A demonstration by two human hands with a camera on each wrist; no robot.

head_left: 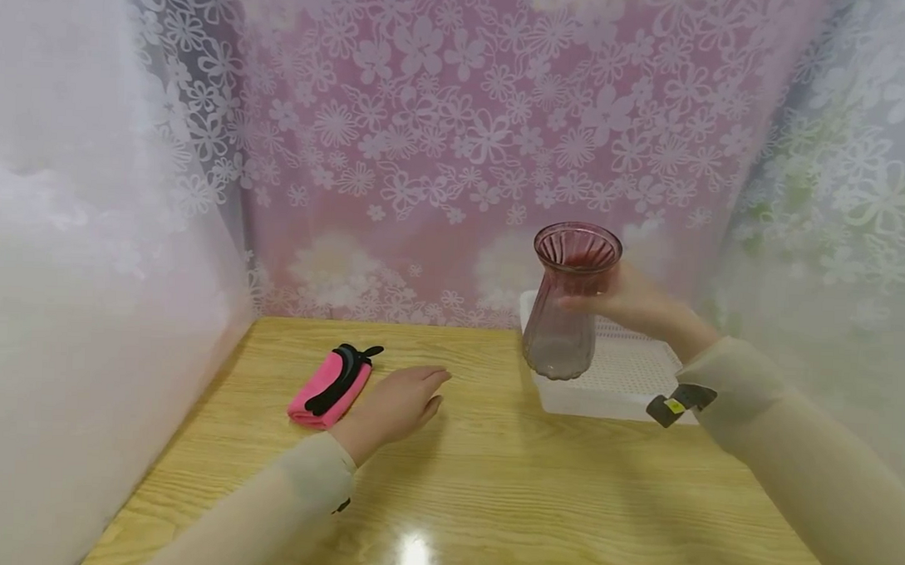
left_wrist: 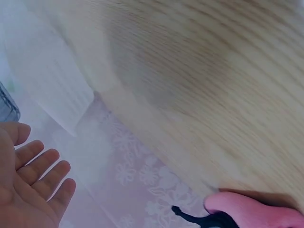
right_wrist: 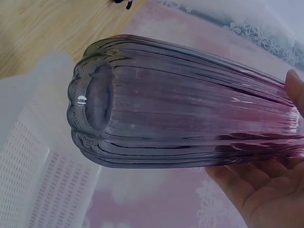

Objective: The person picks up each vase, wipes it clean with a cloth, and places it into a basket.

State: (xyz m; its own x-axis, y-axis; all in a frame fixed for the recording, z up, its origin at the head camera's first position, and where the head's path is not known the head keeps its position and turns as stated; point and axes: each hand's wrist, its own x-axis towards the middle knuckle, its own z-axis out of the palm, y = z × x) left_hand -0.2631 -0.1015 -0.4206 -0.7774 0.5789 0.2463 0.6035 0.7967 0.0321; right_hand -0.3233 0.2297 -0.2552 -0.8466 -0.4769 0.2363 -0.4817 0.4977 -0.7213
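Observation:
A ribbed glass vase (head_left: 563, 320), pink at the flared rim and clear toward its scalloped base, is held up by my right hand (head_left: 631, 301). In the right wrist view the thumb and fingers grip the vase (right_wrist: 190, 104) near its neck. The vase is nearly upright, slightly tilted, in front of a white perforated basket (head_left: 620, 405). My left hand (head_left: 396, 401) hovers over the table with fingers loosely extended and holds nothing; its palm (left_wrist: 28, 190) shows in the left wrist view. Beside it lies a folded pink cloth (head_left: 317, 398) with a black strap-like piece (head_left: 340, 382) on top.
The wooden table (head_left: 475, 499) meets a pink floral curtain (head_left: 457, 150) at the back. Pale sheets hang on the left (head_left: 86, 261) and right (head_left: 834, 271) sides. The basket stands at the table's back right, under my right forearm.

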